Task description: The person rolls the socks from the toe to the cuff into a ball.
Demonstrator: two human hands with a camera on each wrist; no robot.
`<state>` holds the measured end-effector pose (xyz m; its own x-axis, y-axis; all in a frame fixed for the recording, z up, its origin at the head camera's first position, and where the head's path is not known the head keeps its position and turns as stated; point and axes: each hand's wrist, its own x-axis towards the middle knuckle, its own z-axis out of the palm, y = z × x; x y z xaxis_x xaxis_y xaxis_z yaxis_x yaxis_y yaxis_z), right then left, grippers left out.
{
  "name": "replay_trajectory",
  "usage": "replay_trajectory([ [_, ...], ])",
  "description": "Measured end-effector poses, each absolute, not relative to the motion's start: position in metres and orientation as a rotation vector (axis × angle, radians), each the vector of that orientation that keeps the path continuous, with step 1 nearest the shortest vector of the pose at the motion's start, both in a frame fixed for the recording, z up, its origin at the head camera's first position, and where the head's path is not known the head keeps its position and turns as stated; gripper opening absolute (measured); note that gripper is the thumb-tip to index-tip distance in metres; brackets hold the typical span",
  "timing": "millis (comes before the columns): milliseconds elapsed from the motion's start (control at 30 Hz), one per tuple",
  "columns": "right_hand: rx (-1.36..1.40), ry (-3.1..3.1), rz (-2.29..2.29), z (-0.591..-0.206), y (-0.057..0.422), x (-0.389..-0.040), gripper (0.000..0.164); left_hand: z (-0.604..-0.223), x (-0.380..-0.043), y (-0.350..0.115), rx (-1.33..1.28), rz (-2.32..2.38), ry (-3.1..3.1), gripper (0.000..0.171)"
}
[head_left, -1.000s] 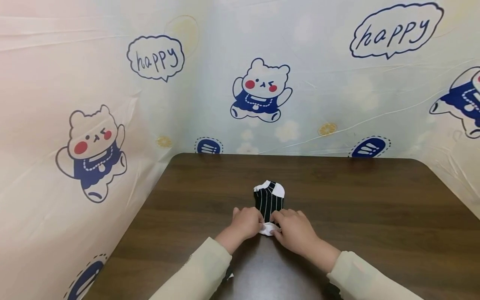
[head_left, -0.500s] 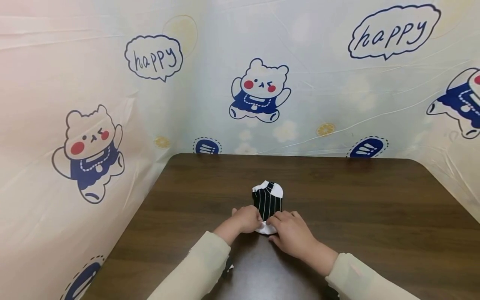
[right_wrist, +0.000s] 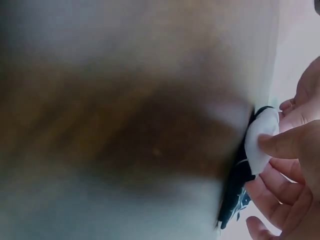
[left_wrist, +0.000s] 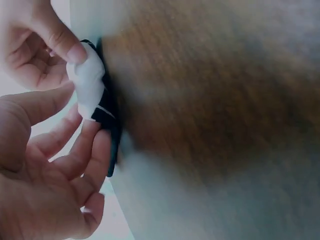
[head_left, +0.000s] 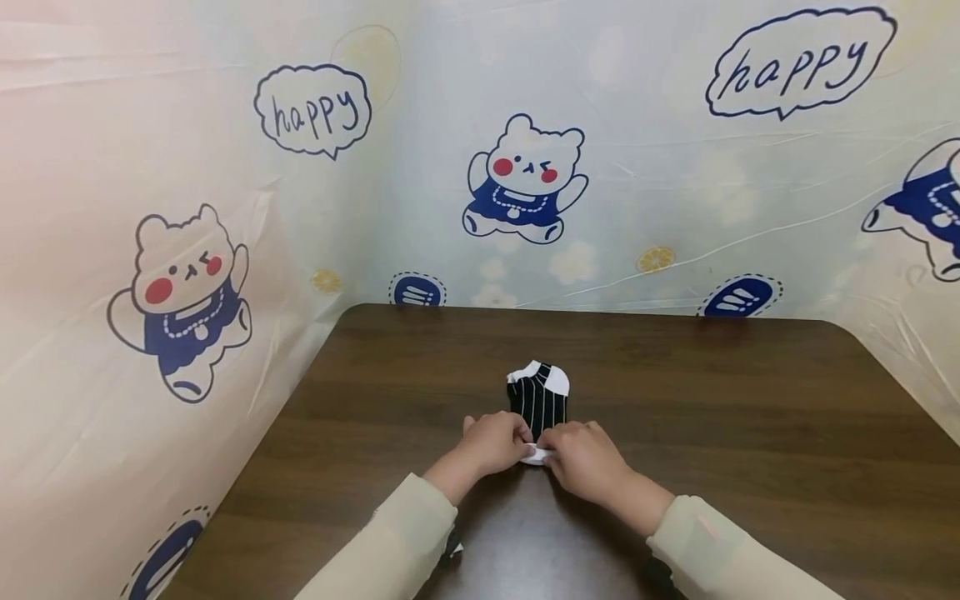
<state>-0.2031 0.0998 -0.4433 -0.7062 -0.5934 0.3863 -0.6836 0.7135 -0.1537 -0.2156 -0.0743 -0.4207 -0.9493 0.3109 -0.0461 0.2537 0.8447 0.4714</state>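
Sock (head_left: 538, 408) on table (head_left: 675, 383), white end (head_left: 536, 457) pinched.
Nearest, a dark item (head_left: 452, 547) mostly behind the left sleeve (head_left: 390, 537), too hidden to identify. Beyond, left hand (head_left: 495, 442) and right hand (head_left: 587, 460) both grip the sock's white end between thumb and fingers; striped body and heel patch (head_left: 557, 381) lie past them. Step in hand, judged: rolling or folding from that end. Next move calls for even thumbs, turning it squarely over the stripes.

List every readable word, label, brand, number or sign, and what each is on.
"happy": left speech bubble on the backdrop.
"happy": right speech bubble, same backdrop.
Possibly "!!!": two blue ovals, partly cut off; a third oval, lower left, is unclear.
Striped sock: none visible.
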Motion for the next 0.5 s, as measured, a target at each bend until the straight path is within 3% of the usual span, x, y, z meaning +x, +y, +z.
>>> replay_trajectory([
  [500, 0.947, -2.844, 0.618, -0.432, 0.105, -0.214, 0.007, -0.425, -0.207, -0.073, 0.717, 0.620, 3.127, 0.021],
])
